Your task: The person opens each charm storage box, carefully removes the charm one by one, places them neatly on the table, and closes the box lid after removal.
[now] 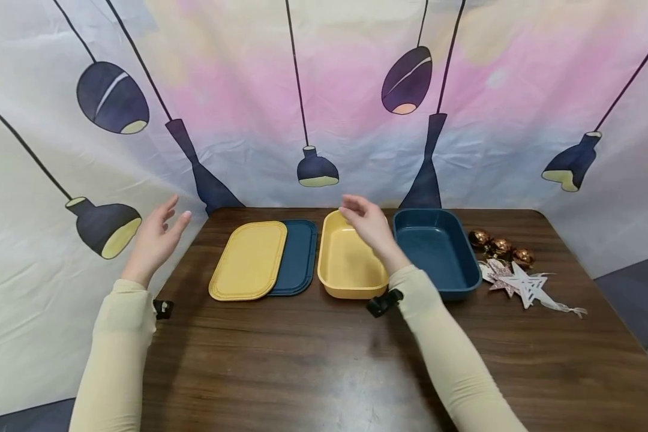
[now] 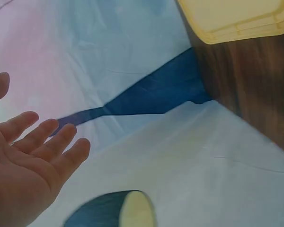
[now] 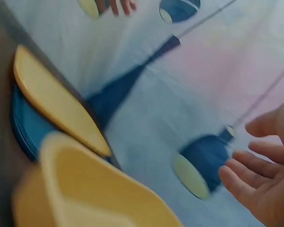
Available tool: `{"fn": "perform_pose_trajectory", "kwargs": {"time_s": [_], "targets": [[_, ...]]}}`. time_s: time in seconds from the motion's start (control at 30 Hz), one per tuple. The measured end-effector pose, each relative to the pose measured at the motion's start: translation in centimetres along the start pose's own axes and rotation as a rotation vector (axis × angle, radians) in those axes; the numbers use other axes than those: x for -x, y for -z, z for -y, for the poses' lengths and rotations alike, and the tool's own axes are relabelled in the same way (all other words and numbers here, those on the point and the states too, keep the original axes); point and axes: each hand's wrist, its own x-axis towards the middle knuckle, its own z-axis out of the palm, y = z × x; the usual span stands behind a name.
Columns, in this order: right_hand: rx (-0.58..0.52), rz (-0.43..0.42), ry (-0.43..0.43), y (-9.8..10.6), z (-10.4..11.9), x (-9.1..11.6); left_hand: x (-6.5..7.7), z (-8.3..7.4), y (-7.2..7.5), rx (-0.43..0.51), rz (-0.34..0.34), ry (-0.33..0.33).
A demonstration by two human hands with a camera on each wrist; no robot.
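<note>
My left hand point(image 1: 158, 240) is raised off the table's left edge, with relaxed fingers and nothing in them; its palm shows in the left wrist view. Above the yellow box point(image 1: 351, 264), my right hand point(image 1: 371, 228) hovers with loosely bent fingers, also holding nothing, and covers part of the box's far right rim. To the left of that box lies a yellow lid point(image 1: 248, 261), overlapping a dark blue lid point(image 1: 298, 258). A dark blue box point(image 1: 437, 252) stands close to the yellow box on its right.
Several shiny copper-coloured baubles point(image 1: 500, 247) lie at the right of the dark blue box. In front of them are star ornaments point(image 1: 526, 284), white and pinkish, with a pale ribbon. A cloth point(image 1: 237, 90) printed with hanging lamps rises behind the brown wooden table point(image 1: 302, 360).
</note>
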Motion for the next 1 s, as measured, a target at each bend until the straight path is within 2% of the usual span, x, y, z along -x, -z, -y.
{"fn": "perform_pose_trajectory", "kwargs": {"time_s": [0.17, 0.33, 0.47, 0.6, 0.77, 1.0], "targets": [[-0.168, -0.039, -0.051, -4.5, -0.1, 0.6, 0.3, 1.9, -0.9, -0.006, 0.058, 0.074], [-0.302, 0.005, -0.130, -8.6, -0.3, 1.7, 0.5, 4.0, -2.5, -0.030, 0.116, 0.125], [-0.241, 0.031, -0.172, -11.4, -1.3, 2.5, 0.4, 5.2, -3.5, -0.038, 0.164, 0.170], [-0.170, 0.051, -0.177, -13.4, -2.6, 3.3, 0.3, 6.2, -4.7, -0.021, 0.199, 0.183], [-0.146, 0.088, -0.206, -15.0, -3.9, 4.2, 0.4, 7.2, -6.2, -0.019, 0.241, 0.191], [-0.144, 0.128, -0.275, -16.3, -5.7, 4.8, 0.3, 7.6, -7.6, -0.019, 0.331, 0.252]]}}
